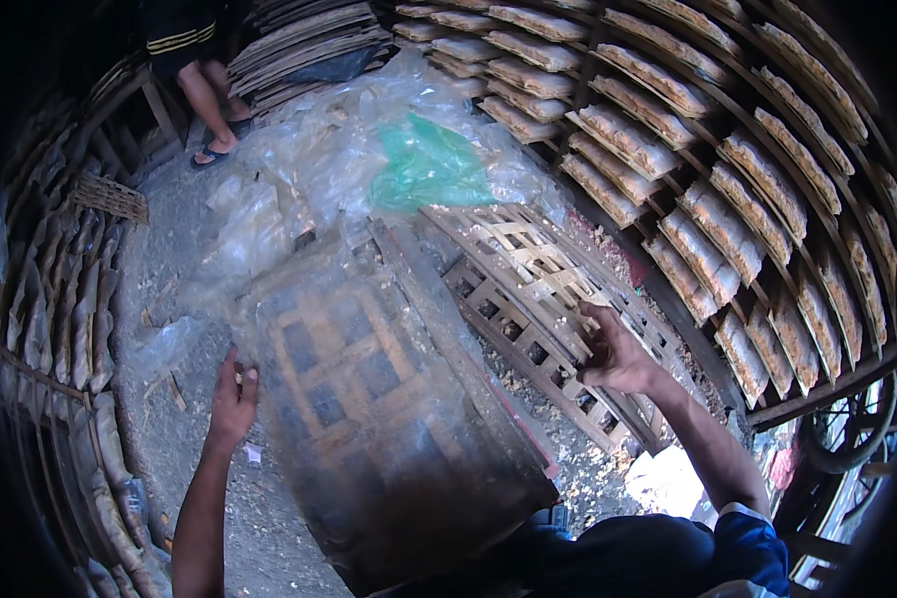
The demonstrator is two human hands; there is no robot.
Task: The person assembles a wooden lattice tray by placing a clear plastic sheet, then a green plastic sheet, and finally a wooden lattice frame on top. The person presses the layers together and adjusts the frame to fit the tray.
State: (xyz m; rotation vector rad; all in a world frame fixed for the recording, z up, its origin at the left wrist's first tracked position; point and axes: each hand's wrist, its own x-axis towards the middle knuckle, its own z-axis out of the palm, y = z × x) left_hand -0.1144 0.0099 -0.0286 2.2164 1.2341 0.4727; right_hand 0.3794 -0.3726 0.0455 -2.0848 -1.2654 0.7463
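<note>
In front of me lies a plastic-covered rectangular board (339,379), with a square lattice showing through the hazy sheet. My left hand (234,399) is beside its left edge, fingers apart and nothing visible in them. To the right, several wooden lattice trays (508,264) lie stacked at a slant, with pale crumbs on their slats. My right hand (623,354) is curled at the top lattice tray's right side, thumb and fingers around its edge; part of the grip is hidden. A long wooden bar (448,339) runs along the covered board's right side.
Racks of boards bearing pale brown slabs (713,249) rise on the right. Crumpled clear plastic (309,149) and a green sheet (429,164) cover the far floor. A person in sandals (204,95) stands far left. More racks (60,289) line the left; crumbs litter the floor.
</note>
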